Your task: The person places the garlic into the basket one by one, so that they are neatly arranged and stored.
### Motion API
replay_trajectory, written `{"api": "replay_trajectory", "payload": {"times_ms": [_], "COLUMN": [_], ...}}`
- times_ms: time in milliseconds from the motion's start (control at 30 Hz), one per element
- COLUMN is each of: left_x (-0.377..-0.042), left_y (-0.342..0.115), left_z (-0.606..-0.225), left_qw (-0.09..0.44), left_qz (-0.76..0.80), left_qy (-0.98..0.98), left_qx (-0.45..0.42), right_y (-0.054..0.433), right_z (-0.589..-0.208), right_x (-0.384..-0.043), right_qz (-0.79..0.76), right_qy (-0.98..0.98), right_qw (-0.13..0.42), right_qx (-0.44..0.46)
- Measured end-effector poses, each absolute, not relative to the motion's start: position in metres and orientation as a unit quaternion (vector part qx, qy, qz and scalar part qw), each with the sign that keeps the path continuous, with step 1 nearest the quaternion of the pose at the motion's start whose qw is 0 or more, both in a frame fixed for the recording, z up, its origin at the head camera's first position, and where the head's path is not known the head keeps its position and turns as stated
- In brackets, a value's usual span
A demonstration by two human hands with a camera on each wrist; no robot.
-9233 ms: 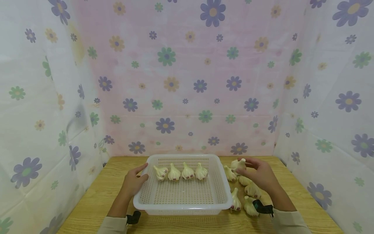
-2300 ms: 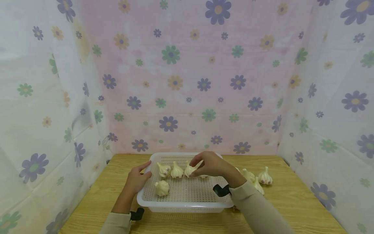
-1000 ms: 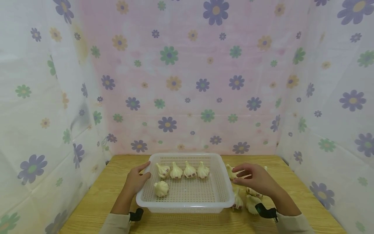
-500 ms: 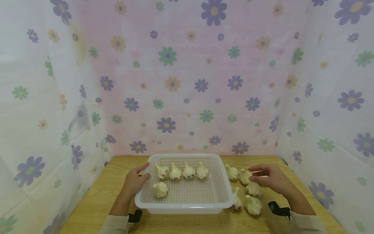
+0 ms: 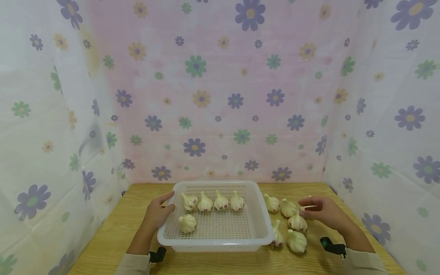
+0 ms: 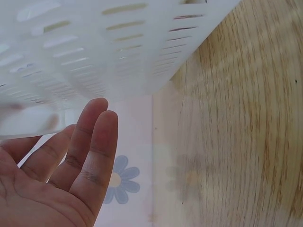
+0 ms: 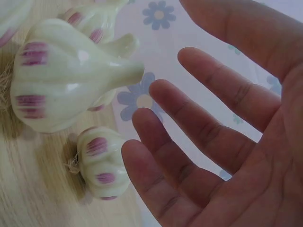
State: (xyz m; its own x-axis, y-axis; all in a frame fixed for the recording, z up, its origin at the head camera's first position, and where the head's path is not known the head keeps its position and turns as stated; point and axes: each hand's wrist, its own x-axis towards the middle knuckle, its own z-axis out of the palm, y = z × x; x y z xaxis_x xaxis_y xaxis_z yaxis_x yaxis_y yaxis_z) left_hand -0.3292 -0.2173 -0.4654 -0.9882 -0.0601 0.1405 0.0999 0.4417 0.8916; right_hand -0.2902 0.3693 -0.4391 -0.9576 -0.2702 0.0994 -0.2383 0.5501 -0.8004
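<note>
A white slotted plastic basket [image 5: 214, 243] stands mid-table with a back row of garlic bulbs [image 5: 221, 201] and one garlic bulb [image 5: 187, 224] at its front left. My left hand [image 5: 159, 214] touches the basket's left rim with thumb and index finger spread along it. In the left wrist view the other fingers [image 6: 100, 146] stretch loosely beneath the rim. My right hand [image 5: 326, 214] hovers over the loose bulbs to the right, holding nothing. Its fingers [image 7: 161, 137] are spread, near a large garlic bulb [image 7: 71, 75] and a smaller-looking one [image 7: 102, 163] in the right wrist view.
Loose garlic bulbs [image 5: 297, 222] lie on the wooden table [image 5: 206, 263] right of the basket, one close against its right front corner. My right hand partly covers one of them. Flower-printed cloth [image 5: 220, 114] encloses the back and both sides.
Earlier my right hand held a bulb at right; later it was over the basket, with a bulb at front left. Since then it has moved back right over the loose bulbs. The left hand stays.
</note>
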Motion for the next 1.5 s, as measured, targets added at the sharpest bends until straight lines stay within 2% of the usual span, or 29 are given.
{"api": "replay_trajectory", "payload": {"times_ms": [267,967,1500], "left_x": [-0.33,-0.329,-0.327], "left_y": [-0.217,-0.217,-0.218], "left_z": [-0.467,-0.465,-0.465], "left_qw": [0.07,0.062,0.066], "left_qz": [-0.535,-0.538,-0.542], "left_qy": [-0.842,-0.841,-0.838], "left_qx": [-0.01,-0.007,-0.01], "right_y": [0.376,0.374,0.37], "right_z": [-0.448,-0.463,-0.47], "right_x": [-0.292,-0.297,-0.3], "right_qz": [-0.452,-0.441,-0.433], "right_qy": [0.881,0.889,0.893], "right_qw": [0.05,0.094,0.103], "right_qx": [-0.13,-0.084,-0.071]}}
